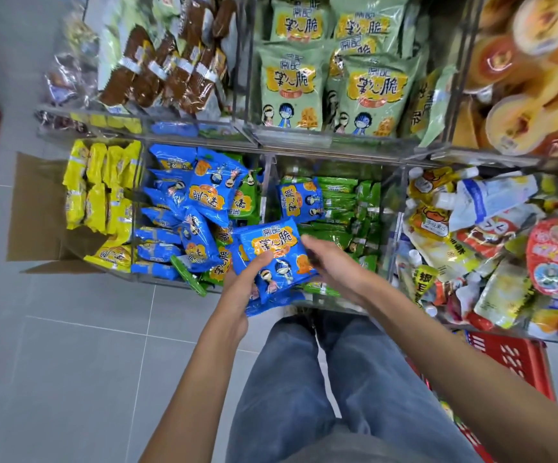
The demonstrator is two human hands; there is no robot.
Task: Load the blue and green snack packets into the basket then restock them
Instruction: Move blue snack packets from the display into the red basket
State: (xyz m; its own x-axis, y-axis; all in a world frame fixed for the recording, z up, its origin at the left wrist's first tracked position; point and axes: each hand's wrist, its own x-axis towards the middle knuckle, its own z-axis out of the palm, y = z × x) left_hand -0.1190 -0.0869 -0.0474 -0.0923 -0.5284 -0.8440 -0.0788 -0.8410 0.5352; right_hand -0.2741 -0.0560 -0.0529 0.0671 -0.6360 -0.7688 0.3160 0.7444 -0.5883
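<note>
Head view looks down on a person standing at a low shelf. The step in hand seems to be lifting stock out for the basket. The left hand point(237, 295) cups a small stack of blue packets point(277, 252) from beneath, with the thumb pressed across the top one. The right hand point(334, 265) holds the stack's right edge, thumb on top and fingers apparently tucked under, though shadow hides them. The stack hangs just in front of the shelf, above the knees.

To do this well, I judge the stack should be held flat and squeezed lightly from both sides, since slick wrappers would slide off each other if tilted. The red basket point(517, 365) stands low on the right beside the right leg, so the carry should swing right and down. The packets should be laid in, not dropped.

A cardboard box point(34, 208) sits at the far left, with yellow packets point(100, 192) next to it. Then comes a shelf bin point(204, 285) heaped with more blue packets at all angles and a few green ones mixed in. The blue packets are glossy pillow bags, bright blue, with an orange-yellow panel of large characters and small cartoon figures below. Right of the divider lie the green packets point(341, 208), narrower and stacked in rows, with one stray blue bag on top.
</note>
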